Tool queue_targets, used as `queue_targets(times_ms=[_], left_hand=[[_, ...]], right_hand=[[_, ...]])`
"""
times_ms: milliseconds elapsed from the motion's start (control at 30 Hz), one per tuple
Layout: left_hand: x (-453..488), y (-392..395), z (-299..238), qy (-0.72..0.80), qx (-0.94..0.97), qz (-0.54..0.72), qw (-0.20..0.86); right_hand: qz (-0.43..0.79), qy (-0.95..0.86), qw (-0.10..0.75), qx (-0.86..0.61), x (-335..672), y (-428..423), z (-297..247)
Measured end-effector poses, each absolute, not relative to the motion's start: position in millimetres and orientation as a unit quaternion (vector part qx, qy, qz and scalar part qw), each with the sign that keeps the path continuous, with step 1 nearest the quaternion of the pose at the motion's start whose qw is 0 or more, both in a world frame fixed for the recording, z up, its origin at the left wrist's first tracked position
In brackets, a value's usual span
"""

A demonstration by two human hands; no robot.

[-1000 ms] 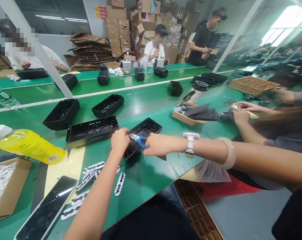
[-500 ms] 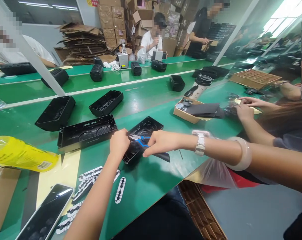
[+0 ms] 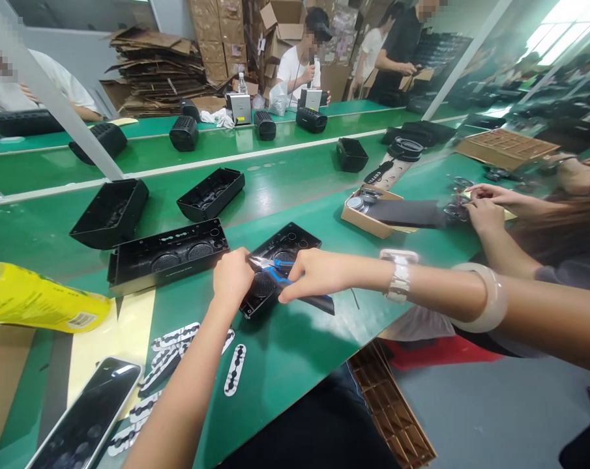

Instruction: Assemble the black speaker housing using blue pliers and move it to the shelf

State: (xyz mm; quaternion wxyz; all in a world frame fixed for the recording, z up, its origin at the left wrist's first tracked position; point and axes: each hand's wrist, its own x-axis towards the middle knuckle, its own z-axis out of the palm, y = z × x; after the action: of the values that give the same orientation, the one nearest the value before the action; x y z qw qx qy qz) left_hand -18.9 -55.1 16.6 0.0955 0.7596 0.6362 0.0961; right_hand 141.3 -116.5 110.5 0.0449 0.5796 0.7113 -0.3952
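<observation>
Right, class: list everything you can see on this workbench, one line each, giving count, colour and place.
speaker shell: one, black, under both hands
pliers: one, blue-handled, in right grip
open housings: three, black, left of shell
bottle: one, yellow, lying far left
phone: one, dark screen, near left edge
gasket strips: several, white-edged, beside left forearm
cardboard tray: one, brown, right of shell
left hand: gripping the shell's near end
right hand: closed on pliers
</observation>
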Motion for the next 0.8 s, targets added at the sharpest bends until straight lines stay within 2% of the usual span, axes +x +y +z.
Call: queue_targets(times_ms=[400, 800], left_hand=[[-17.7, -55.5, 18.0, 0.634, 0.761, 0.097, 0.095], [-20.4, -54.7, 19.3, 0.635, 0.757, 0.109, 0.112]], right_hand=[[-0.412, 0.679, 0.066, 0.603, 136.0, -113.4, 121.7], [-0.397, 0.724, 0.141, 0.546, 142.3, -87.5, 129.1]])
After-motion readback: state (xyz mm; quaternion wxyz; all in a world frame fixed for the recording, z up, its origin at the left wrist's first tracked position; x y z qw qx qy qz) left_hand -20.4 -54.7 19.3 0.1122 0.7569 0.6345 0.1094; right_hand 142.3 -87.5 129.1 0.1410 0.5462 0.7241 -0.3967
